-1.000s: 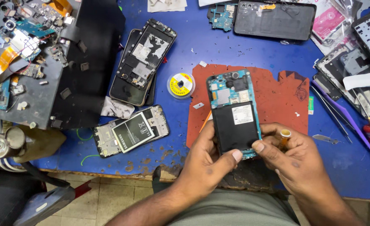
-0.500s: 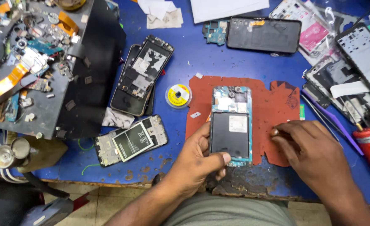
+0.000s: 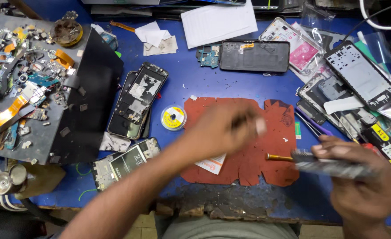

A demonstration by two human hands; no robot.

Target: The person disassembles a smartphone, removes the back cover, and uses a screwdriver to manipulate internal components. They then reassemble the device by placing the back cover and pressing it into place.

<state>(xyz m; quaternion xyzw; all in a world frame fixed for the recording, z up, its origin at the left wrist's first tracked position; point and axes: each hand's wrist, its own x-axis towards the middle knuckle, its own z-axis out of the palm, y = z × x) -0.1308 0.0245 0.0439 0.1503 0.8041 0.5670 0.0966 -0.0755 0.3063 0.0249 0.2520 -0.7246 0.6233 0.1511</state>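
Lifted off the red mat [image 3: 266, 168], the opened phone [image 3: 332, 167] now sits edge-on in the right hand [image 3: 363, 181], fingers clamped round it, past the mat's right edge. Motion blur smears it; a brass-tipped tool [image 3: 278, 157] pokes out beside it. Blurred too, the left hand [image 3: 224, 128] hovers over the mat's middle, its grip unreadable. A yellow solder spool [image 3: 174, 117] and stripped phone frames [image 3: 136, 101] lie left.

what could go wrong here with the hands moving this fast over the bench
The right hand holds a thin dark part edge-on near the table's front edge; a slip could drop it to the floor. The blurred left hand sweeps over the red mat and could knock the yellow solder spool.
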